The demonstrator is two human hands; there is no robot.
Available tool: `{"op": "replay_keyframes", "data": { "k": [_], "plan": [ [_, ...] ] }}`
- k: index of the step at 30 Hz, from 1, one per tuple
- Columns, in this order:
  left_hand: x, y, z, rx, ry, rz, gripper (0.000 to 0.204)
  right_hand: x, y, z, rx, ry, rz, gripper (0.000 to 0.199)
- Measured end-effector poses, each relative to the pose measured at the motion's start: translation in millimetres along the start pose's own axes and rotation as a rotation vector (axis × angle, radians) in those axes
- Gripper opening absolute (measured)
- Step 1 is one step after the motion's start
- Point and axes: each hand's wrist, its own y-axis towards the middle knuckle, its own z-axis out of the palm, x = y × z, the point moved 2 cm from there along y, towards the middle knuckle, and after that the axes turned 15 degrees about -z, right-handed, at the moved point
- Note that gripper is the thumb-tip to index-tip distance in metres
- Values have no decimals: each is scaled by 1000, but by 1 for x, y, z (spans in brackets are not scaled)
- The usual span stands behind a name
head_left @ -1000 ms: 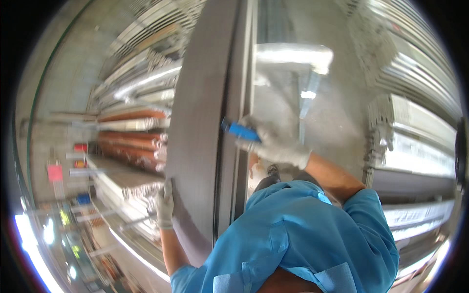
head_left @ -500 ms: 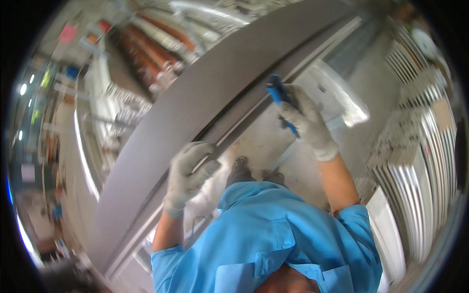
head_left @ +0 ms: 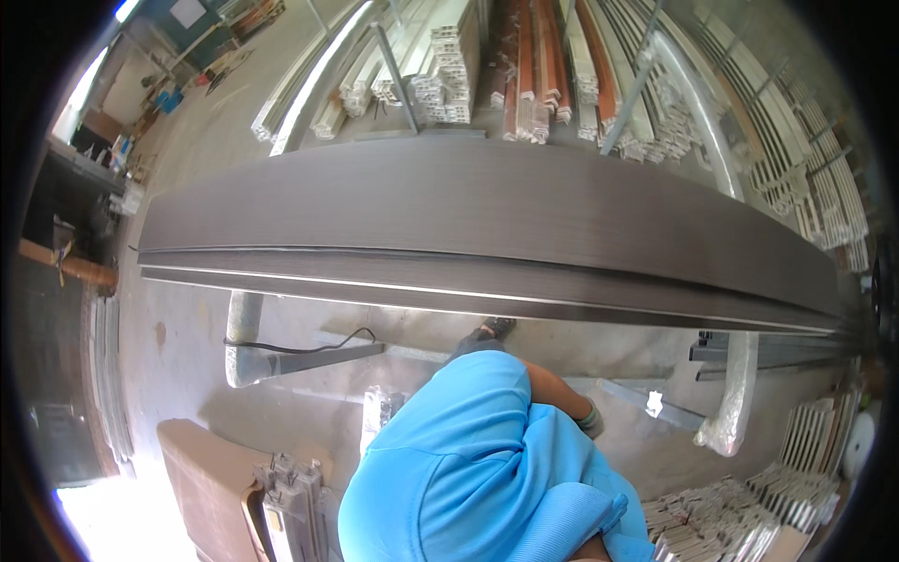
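A bent arm in a blue sleeve, which looks like my left, crosses the front of my body. Only a small part of my gloved left hand shows beside the shirt; its fingers are hidden. My right hand is out of sight, and so is the blue tool. Ahead of me lies a long dark grey-brown panel, spanning most of the view. Along its near side run narrow dark strips with a pale edge. Neither hand is seen touching the panel.
Wrapped support bars extend under the panel, one with a black cable. Beyond stand racks of white profiles and reddish-brown profiles. A brown padded piece is at lower left; stacked pale profiles lie at lower right.
My view and body have turned, so the panel now runs across the view. Both hands were beside it, the right holding a blue tool; now one glove shows partly, at my body.
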Motion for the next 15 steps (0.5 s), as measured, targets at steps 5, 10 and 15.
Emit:
{"op": "replay_keyframes", "data": {
  "k": [5,10,15],
  "plan": [
    [-102,-76,-46,182,-346,768,35,34,-4,-9,-44,55,-35,28],
    [-133,-129,-79,171,-567,1008,34,73,2,-2,-51,63,-82,30],
    [-86,-126,-83,-225,-759,582,22,95,9,0,-63,62,-89,31]
  ]
}}
